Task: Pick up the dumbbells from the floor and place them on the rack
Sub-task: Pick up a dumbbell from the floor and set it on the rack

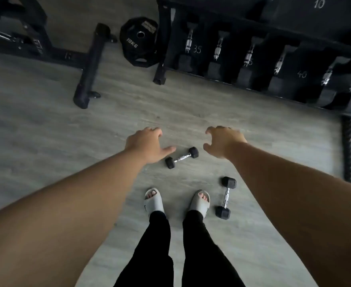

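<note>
Two small black hex dumbbells with chrome handles lie on the grey floor. One dumbbell (pixel 182 157) lies at a slant just ahead of my feet, between my two hands. The other dumbbell (pixel 225 198) lies lengthwise to the right of my right foot. My left hand (pixel 146 145) hovers above the floor left of the slanted dumbbell, fingers spread, empty. My right hand (pixel 224 141) hovers to its right, fingers curled apart, empty. The black dumbbell rack (pixel 253 23) stands at the upper right, with several larger dumbbells marked 35 and 40 on its lower shelf.
A black 10 kg weight plate (pixel 138 41) leans at the rack's left leg. A black bench frame (pixel 89 65) stretches across the floor at upper left. A thick black rope (pixel 349 150) hangs at the right. My feet in pale slides (pixel 154 201) stand below the dumbbells.
</note>
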